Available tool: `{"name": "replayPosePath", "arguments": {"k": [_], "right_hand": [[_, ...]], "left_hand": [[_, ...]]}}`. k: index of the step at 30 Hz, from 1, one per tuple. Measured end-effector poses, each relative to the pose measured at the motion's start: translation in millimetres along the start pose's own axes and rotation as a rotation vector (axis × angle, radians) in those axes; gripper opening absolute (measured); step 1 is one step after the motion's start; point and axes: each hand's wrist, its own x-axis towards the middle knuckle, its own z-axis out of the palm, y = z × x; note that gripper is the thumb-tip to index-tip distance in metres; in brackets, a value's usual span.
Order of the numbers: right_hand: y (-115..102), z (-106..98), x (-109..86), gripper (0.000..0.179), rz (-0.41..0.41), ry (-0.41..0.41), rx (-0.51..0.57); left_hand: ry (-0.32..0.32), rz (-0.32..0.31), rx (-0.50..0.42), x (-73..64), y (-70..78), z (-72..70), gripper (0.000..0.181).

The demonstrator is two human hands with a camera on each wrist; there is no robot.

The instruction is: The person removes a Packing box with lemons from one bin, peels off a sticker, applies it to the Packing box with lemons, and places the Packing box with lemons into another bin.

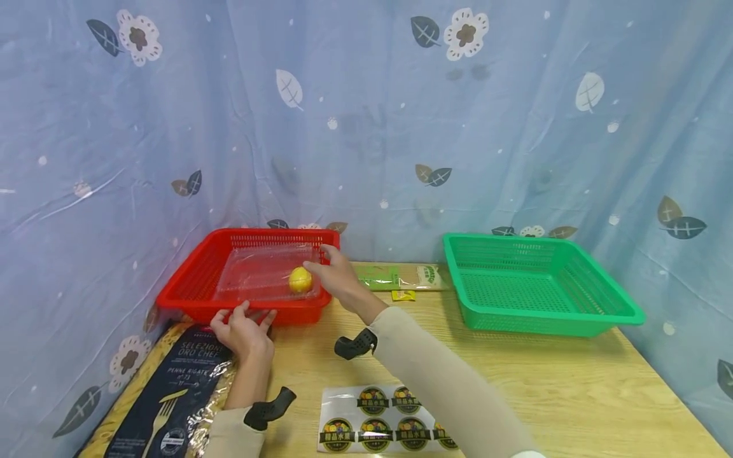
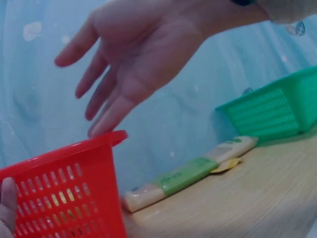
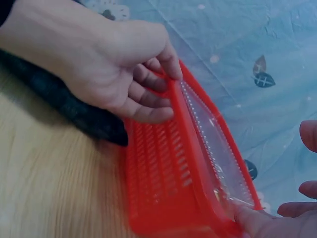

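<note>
The red basket [image 1: 240, 310] stands at the left back of the table. In it lie a clear plastic container [image 1: 258, 273] and a round yellow thing [image 1: 300, 280], perhaps a lemon. My left hand [image 1: 246, 331] grips the basket's front rim, and the right wrist view shows its thumb on the rim with the fingers curled below. My right hand [image 1: 339, 275] is over the basket's right side, fingers spread and relaxed, holding nothing. In the left wrist view, the fingertips of that right hand [image 2: 143, 59] come close to the rim; contact is uncertain.
A green basket [image 1: 550, 324] stands at the right. Between the baskets lie a long green-and-clear packet [image 1: 378, 277] and a small yellow sachet [image 1: 403, 296]. A penne bag [image 1: 172, 388] is at the left front, and a sheet of round stickers [image 1: 375, 429] at the front middle.
</note>
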Motion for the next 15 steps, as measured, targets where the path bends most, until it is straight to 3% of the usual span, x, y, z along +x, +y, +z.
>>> {"name": "replayPosePath", "arguments": {"k": [6,9,12,15], "right_hand": [[-4.2,26.1,12.5,0.071,0.084,0.067,0.074],[-7.2,36.6,17.2,0.074,0.163,0.076,0.077],[-6.3,41.7,21.1,0.074,0.241,0.076,0.041],[-3.7,42.6,25.1,0.073,0.261,0.065,-0.031]], "left_hand": [[0.006,0.026,-0.035,2.0,1.8,0.1,0.023],[0.009,0.037,-0.043,2.6,1.6,-0.3,0.023],[0.018,0.039,-0.046,2.3,0.4,-0.8,0.024],[0.021,0.045,-0.051,0.8,-0.7,-0.1,0.022]]}}
